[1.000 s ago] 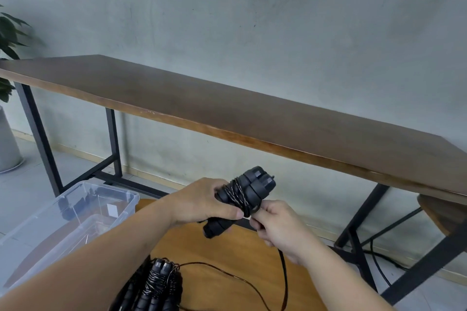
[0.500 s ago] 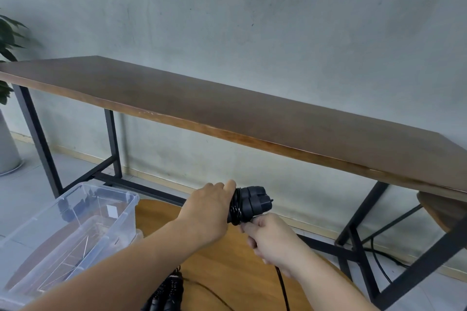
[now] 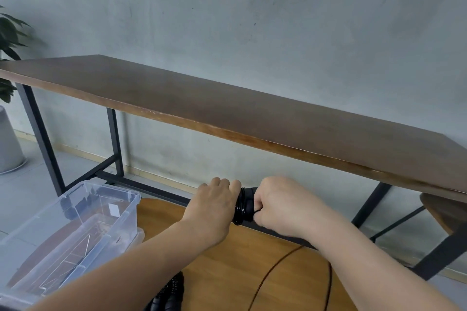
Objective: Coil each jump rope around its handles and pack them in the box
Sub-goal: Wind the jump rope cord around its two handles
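While gripped by left hand (image 3: 214,206), jump rope (image 3: 243,207) coils.

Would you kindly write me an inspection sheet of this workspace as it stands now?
Surface: low wooden table, light brown.
Job's things: jump rope handles wrapped in black coils, held between both hands; a second coiled bundle at the bottom edge; clear plastic box.
Clutter: nothing seen.
Grippers: left hand grips the handles; right hand pinches the rope.
Cables: loose rope trails across the table.
Surroundings: dark bench, grey wall, potted plant.
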